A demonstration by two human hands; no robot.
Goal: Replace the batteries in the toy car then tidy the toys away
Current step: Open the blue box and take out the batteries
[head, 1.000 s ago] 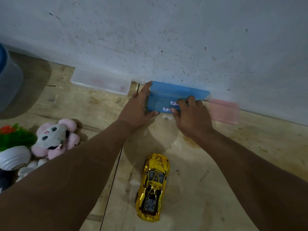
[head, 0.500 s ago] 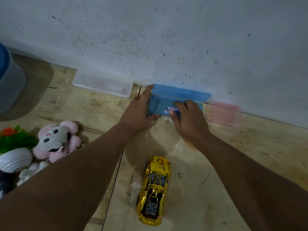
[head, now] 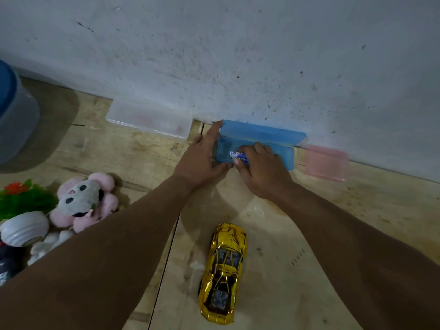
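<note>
A gold toy car (head: 222,273) lies on the wooden floor near me, nose toward the wall. Against the wall sits a blue plastic case (head: 259,135) with its lid standing up. My left hand (head: 202,158) presses on the case's left end with fingers spread along its side. My right hand (head: 262,167) reaches into the case, its fingers curled around batteries (head: 235,156) with blue and white labels. How many batteries lie in the case is hidden by my fingers.
A clear plastic case (head: 150,120) lies left of the blue one and a pink case (head: 325,163) to its right, both along the wall. A pink and grey plush toy (head: 81,201), a white round object (head: 23,228), green plastic leaves (head: 23,201) and a blue-lidded jar (head: 14,110) sit at left.
The case lid has swung further up against the wall. My right hand has slid deeper into the case over the batteries. My left hand stays on the case's left end.
</note>
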